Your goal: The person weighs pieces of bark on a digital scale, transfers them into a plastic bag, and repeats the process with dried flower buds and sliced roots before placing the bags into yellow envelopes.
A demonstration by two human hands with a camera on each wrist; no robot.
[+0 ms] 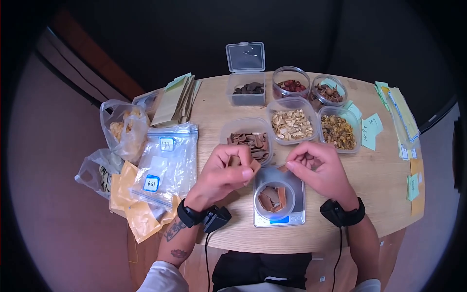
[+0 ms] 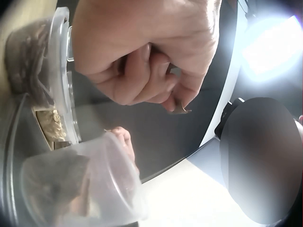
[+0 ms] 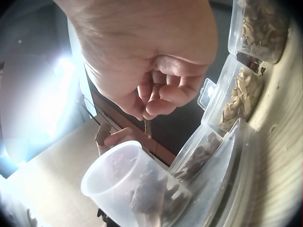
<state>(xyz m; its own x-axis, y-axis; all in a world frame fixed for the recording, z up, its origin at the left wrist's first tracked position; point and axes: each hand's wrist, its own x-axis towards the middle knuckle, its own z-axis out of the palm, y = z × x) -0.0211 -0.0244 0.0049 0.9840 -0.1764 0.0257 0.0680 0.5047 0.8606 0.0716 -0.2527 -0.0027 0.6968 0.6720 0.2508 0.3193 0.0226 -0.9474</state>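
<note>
My left hand [image 1: 221, 171] holds brown bark pieces [image 1: 255, 166] between thumb and fingers, left of and above a clear plastic cup [image 3: 111, 172]. Over the cup's right side, my right hand [image 1: 321, 168] pinches a thin bark strip [image 1: 282, 168] between thumb and fingertips, its other fingers curled in. Several curled bark pieces [image 1: 273, 198] lie inside the cup. It stands on a silver digital scale [image 1: 298, 216] with a blue display. Just behind the hands is a clear tub holding more bark [image 1: 249, 142].
Further back stand tubs of pale slices [image 1: 292, 124], yellow-brown flowers [image 1: 338, 131], red dried fruit [image 1: 292, 86], brown pieces [image 1: 329, 92] and dark pieces [image 1: 249, 88]. Zip bags [image 1: 168, 168], paper envelopes [image 1: 170, 104] and plastic bags [image 1: 127, 129] lie left; labels [image 1: 372, 127] lie right.
</note>
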